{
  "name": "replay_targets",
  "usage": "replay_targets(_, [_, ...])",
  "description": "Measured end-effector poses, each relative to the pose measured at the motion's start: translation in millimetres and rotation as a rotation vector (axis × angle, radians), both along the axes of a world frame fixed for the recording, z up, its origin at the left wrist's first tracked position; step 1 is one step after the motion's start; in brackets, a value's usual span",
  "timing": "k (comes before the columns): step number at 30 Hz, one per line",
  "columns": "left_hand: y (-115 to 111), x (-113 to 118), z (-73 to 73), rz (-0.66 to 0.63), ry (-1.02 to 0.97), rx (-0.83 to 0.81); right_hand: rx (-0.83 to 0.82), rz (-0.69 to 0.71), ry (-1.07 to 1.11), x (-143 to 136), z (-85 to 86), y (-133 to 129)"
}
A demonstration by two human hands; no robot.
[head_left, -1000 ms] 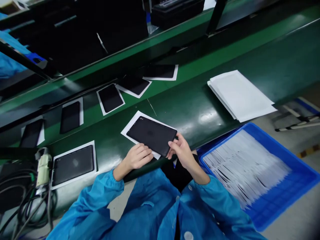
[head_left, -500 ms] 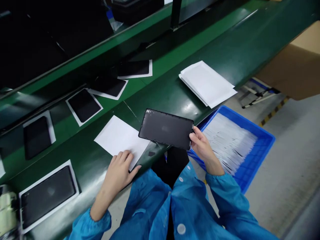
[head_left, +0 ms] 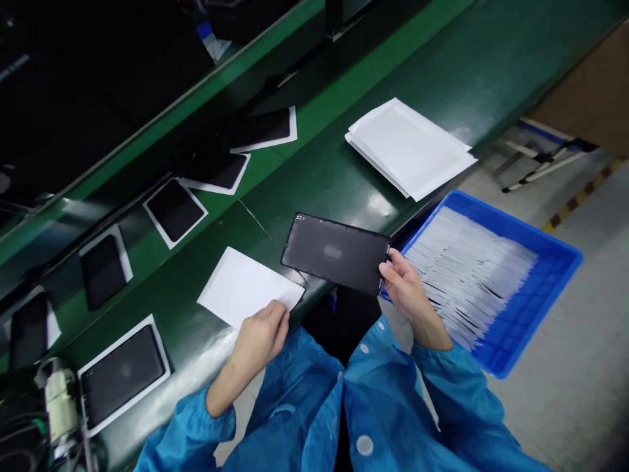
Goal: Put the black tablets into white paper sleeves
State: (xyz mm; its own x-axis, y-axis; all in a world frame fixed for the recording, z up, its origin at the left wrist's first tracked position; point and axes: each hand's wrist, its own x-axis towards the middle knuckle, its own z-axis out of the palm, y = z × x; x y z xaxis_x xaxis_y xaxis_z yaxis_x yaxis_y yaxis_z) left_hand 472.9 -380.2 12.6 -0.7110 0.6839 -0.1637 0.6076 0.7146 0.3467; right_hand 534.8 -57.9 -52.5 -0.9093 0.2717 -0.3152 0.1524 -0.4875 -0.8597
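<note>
My right hand [head_left: 410, 295] pinches the short right end of a black tablet back cover [head_left: 334, 252], which has a small camera cutout at its far left corner. The cover is held tilted over the bench's front edge. Below and left of it, a flat white sleeve [head_left: 246, 285] lies on the green bench. My left hand [head_left: 264, 334] is at the sleeve's near right edge, its fingers curled and pressed together on it; the thumb is mostly hidden.
Several dark panels on white sheets, one of them a tablet-like panel [head_left: 122, 373], lie to the left and back. A stack of white sleeves [head_left: 410, 147] rests at the right. Beside my right arm stands a blue crate [head_left: 555, 262] full of white sleeves. A pale tool [head_left: 61, 400] is at far left.
My left hand has gone from lying spread on the white sleeve to curled fingers at its near right edge. The back cover stays in my right hand. The view has shifted slightly.
</note>
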Motion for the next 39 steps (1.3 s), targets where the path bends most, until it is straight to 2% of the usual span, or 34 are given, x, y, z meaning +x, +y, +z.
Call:
replay_targets(4, [7, -20, 7.0, 0.246, -0.24, 0.19, 0.035, 0.003, -0.006, 8, -0.1, 4])
replay_targets(7, [10, -37, 7.8, 0.369, -0.352, 0.318, 0.054, -0.032, -0.023, 15, 0.9, 8])
replay_targets(12, [19, -51, 5.2, 0.446, -0.414, 0.493, 0.097, -0.066, -0.047, 23, -0.7, 14])
replay_targets(16, [22, -54, 18.6, 0.414, -0.526, 0.601, 0.112, -0.137, -0.037, 27, -3.7, 17])
replay_targets(19, [0, -61, 36.8, 0.519, -0.542, 0.814, 0.133, -0.229, -0.032, 28, -2.1, 18])
replay_targets(21, [-28, -73, 46.9, 0.667, -0.413, 0.956, 0.163, -0.281, -0.012, 29, 0.3, 20])
replay_targets(22, [-44, -80, 49.8, 0.727, -0.336, 0.977, 0.176, -0.297, 0.0, 30, 1.3, 21])
replay_targets(24, [-73, -96, 49.9, 0.78, -0.229, 0.849, 0.195, -0.315, 0.02, 29, 2.2, 22])
replay_targets(26, [-93, -108, 42.5, 0.802, -0.094, 0.524, 0.201, -0.321, 0.022, 28, 1.8, 23])
replay_targets(28, [-103, -114, 29.6, 0.808, 0.065, 0.168, 0.188, -0.324, 0.011, 26, 1.1, 22])
replay_targets(30, [-104, -114, 15.3, 0.779, 0.184, -0.034, 0.17, -0.324, 0.002, 23, 1.0, 21])
replay_targets(32, [-102, -110, 4.1, 0.72, 0.288, -0.052, 0.161, -0.321, 0.004, 21, 1.4, 20])
replay_targets(35, [-90, -100, -1.3, 0.614, 0.502, 0.058, 0.165, -0.293, -0.001, 21, 0.8, 19])
replay_targets(37, [-73, -88, 0.8, 0.481, 0.51, 0.124, 0.157, -0.262, -0.028, 21, -1.7, 18])
replay_targets(39, [-48, -69, 2.4, 0.298, 0.414, 0.163, 0.129, -0.247, -0.059, 22, -4.9, 14])
